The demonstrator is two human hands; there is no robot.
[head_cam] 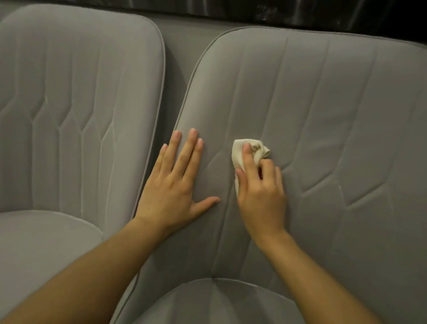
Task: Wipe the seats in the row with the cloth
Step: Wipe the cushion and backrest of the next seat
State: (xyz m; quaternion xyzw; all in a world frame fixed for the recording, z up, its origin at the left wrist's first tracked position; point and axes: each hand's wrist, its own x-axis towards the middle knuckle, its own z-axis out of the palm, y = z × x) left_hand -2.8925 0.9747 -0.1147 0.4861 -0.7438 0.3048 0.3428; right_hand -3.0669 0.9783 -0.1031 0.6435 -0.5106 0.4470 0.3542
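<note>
Two bare forearms rise from the bottom of the frame, over the cushion (213, 306) at lower centre. Above them the left hand (175, 182) lies flat on the backrest (331, 118), fingers straight and slightly spread, holding nothing. Just beside it, the right hand (261, 195) grips the cloth (241, 150). Its fingers curl round the bunched wad and the forefinger presses it to the backrest at mid frame.

Balled so small, the cloth likely covers only a thin strip per pass. Patches could be missed, chiefly along the stitched seams and the piped edge. If the nap drags, the wad may slip from under that one pressing finger. The flat left palm could also leave a mark in the fabric. At the left of the frame, the second seat (63, 94) could be skipped.

Along the top runs a dark strip (214, 2), too blurred to make out. No brand, label or writing can be read anywhere.
</note>
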